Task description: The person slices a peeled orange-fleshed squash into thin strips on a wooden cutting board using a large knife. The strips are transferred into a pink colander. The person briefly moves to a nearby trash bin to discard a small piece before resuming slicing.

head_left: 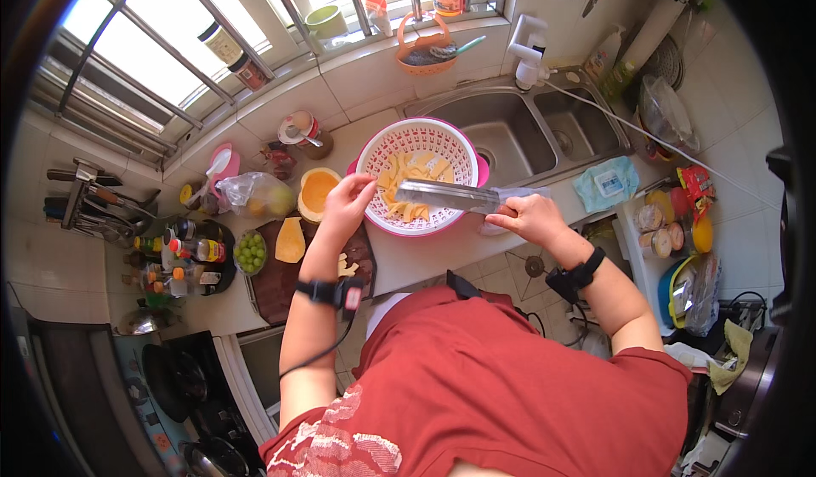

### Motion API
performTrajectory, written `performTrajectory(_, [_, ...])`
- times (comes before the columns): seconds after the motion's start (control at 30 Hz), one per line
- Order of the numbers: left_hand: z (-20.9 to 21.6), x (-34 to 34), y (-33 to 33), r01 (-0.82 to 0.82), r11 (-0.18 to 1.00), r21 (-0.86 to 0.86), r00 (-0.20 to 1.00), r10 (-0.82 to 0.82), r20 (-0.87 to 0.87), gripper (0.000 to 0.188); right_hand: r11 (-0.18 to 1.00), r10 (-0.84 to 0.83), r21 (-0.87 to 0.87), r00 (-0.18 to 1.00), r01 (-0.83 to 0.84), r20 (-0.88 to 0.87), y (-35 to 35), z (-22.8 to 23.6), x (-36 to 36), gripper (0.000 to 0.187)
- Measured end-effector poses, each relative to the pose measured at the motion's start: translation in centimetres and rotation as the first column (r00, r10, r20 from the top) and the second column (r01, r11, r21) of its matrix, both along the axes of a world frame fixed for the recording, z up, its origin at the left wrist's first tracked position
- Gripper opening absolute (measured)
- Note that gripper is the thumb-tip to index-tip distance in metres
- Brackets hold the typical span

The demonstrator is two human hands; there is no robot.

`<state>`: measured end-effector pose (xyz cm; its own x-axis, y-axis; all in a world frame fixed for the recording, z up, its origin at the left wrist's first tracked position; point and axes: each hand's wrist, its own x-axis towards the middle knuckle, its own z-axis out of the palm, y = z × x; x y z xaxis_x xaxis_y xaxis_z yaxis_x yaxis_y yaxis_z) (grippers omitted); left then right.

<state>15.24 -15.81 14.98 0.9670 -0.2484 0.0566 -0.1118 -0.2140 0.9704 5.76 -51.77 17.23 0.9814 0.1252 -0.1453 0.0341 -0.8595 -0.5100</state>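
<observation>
- Green grapes fill a small clear bowl at the left, smooth and round, beside a dark reddish-brown board.
- On the board's far part lies an orange wedge, flat-faced and tapering toward its far end; small pale pieces lie nearer, right of the left forearm.
- Farther back stands a cut orange gourd, its moist-looking round face ringed by pale rind.
- The left hand is at the colander's left edge, its fingers bent with the tips close together; I cannot tell whether they pinch anything.
- Right of it sits the colander on the pale, smooth table: white perforated plastic, round, with a pink outer rim. Thin, curved, yellow-orange slices lie loose inside.
- Over the colander's near right part reaches a broad metal knife, grey and shiny. Its long axis runs left to right, the left end slightly farther away and directed toward the left fingers, apart from them. Whether it touches the slices is unclear.
- The right hand has its fingers wrapped around the knife's right end; most slices lie left and far of these fingers, with the left hand nearer to them.
</observation>
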Motion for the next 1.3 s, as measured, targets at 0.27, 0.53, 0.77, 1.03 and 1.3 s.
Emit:
performTrajectory(0.27, [-5.5,-17.4,12.9,-0.339,0.94,0.038,0.919,0.34,-0.198,0.006,0.665,-0.178,0.664,0.936,0.341,-0.303,0.3,-3.1,-0.5,0.05])
performTrajectory(0.53, [-16.8,-39.6,15.9,-0.082,0.851,0.518,0.793,0.371,-0.484,0.006,0.589,-0.21,0.663,0.88,0.461,-0.425,2.7,-2.1,-0.4,0.057])
performTrajectory(0.77, [-15.3,-41.5,16.2,-0.149,0.873,0.465,0.736,0.412,-0.537,0.008,0.62,-0.158,0.665,0.896,0.417,-0.414,6.3,-2.0,-0.1,0.052])
performTrajectory(1.03, [-13.5,-42.2,17.8,-0.22,0.885,0.41,0.724,0.43,-0.54,0.01,0.651,-0.089,0.651,0.891,0.391,-0.445,10.3,-3.2,-0.1,0.048])
performTrajectory(1.3, [-12.9,-43.4,18.3,-0.228,0.891,0.393,0.705,0.429,-0.564,0.012,0.659,-0.072,0.629,0.867,0.412,-0.492,11.9,-3.0,-1.5,0.049])
